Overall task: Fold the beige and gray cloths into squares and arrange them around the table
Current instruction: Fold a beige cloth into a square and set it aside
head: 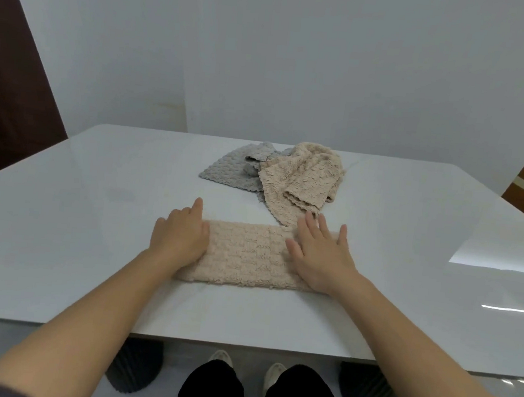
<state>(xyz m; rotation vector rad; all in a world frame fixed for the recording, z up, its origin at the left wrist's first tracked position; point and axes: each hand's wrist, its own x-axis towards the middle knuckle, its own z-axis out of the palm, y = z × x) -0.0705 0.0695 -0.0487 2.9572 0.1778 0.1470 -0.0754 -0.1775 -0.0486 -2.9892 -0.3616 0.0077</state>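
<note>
Our right fingers (323, 228) are lying straight and spread, pressing flat on the right end of the beige strip (245, 254). Our left fingers (197, 206) are reaching forward over its left end, unclenched and resting rather than pinching, though we cannot tell whether any tip is tucking under the edge. So the right hand (320, 258) and the left hand (181, 238) are pinning the strip, which is lying folded lengthwise on the glossy table (96, 182) just in front of us.

Farther back, the loose beige cloth (300, 183) is lying crumpled, overlapping the gray cloth (228, 169), with its near corner just beside our right fingertips.

We are judging that one end-over-end fold is needed to make a square. On a top this slick the plush layers may be sliding apart as one end is lifted, leaving the edges stepped. If we are lifting the right end carelessly, our fingers may be catching that nearby corner and dragging the pile along.
</note>
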